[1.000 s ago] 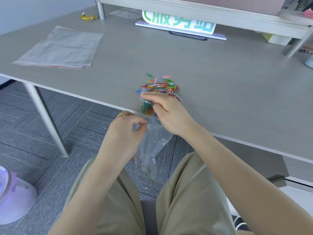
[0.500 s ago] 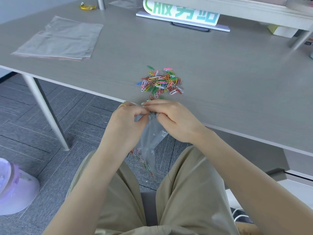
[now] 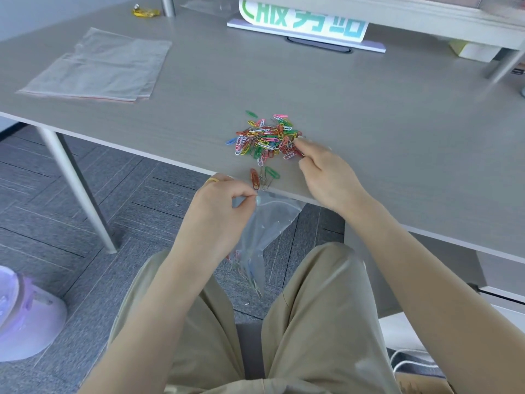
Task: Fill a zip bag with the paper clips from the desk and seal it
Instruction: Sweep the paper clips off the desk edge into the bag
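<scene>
Nearest, the left hand (image 3: pixel 218 206) pinches the rim of the zip bag (image 3: pixel 264 231), which hangs below the table (image 3: pixel 369 109) edge with a few clips at its bottom. Further on, the right hand (image 3: pixel 321 169) closes its fingertips on the paper clips (image 3: pixel 264 137) at the pile's edge — filling is mid-way. Next it likely must carry a pinch to the bag mouth — most clips remain.

Multicoloured paper clips (image 3: pixel 265 137) lie on a grey woodgrain desk (image 3: pixel 369 115), beside a clear zip bag (image 3: pixel 264 223).
</scene>
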Tool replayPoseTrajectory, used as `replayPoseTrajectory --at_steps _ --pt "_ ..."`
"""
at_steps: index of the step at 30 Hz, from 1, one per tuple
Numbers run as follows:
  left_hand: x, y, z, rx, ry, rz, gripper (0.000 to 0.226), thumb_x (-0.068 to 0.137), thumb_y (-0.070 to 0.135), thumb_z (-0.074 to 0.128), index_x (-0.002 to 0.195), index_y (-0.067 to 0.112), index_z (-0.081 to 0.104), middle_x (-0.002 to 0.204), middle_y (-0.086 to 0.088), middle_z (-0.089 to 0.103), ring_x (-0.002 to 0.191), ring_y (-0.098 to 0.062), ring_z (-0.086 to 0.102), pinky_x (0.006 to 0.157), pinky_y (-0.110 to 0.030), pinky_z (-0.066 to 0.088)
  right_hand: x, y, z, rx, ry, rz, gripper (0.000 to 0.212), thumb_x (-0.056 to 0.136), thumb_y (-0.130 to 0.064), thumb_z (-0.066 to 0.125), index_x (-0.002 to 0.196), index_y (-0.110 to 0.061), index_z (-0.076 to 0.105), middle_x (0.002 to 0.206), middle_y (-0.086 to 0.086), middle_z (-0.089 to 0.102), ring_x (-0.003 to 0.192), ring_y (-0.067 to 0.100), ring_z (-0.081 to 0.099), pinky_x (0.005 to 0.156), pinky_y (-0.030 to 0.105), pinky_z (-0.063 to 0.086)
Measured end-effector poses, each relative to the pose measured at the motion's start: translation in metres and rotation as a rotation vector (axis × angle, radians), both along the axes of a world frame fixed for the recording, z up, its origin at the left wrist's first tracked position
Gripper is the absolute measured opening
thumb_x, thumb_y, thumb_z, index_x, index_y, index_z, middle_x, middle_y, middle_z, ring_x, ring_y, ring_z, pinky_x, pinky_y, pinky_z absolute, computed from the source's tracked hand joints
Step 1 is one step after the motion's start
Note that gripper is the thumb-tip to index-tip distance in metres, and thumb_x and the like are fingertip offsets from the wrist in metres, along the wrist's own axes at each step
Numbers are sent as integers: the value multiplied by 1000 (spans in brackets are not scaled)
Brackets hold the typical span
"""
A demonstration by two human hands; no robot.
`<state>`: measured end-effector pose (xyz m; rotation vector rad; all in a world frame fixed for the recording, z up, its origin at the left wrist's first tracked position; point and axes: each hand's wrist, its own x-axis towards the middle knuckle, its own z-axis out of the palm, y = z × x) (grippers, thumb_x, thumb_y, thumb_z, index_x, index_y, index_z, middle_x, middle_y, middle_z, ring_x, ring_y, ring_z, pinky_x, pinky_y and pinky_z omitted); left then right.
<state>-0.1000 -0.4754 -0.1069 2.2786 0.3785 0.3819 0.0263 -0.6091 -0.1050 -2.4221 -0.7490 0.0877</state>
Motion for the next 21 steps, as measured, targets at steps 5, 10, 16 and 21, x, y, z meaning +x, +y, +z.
replayPoseTrajectory --at_steps 5,10,16,21 --pt "0 -3 0 -2 -3 -3 12 84 16 58 82 15 70 93 0 56 89 -12 49 66 6 28 -9 -2 -5 -97 -32 169 47 95 -11 28 142 -15 31 154 -2 25 142 8 17 113 20 6" --pt "-1 -3 0 14 -20 -10 11 83 14 59 82 13 70 88 3 55 87 -10 48 66 6 27 -23 -5 -13 -114 -83 283 56 86 -23 21 141 -17 33 152 -4 28 141 7 20 112 20 2" --pt "-2 -1 -2 5 -8 0 11 83 17 58 83 17 70 93 0 57 89 -11 49 67 6 28 -38 -3 -18 -43 -92 346 55 84 -18 24 136 -18 41 148 -6 37 138 6 27 114 22 6" --pt "-5 0 -1 -24 -4 11 13 83 16 58 79 20 70 97 -5 60 86 -11 50 62 6 29 -44 1 -18 169 25 366 51 82 -10 28 127 -15 53 137 -2 52 129 6 40 111 20 25"
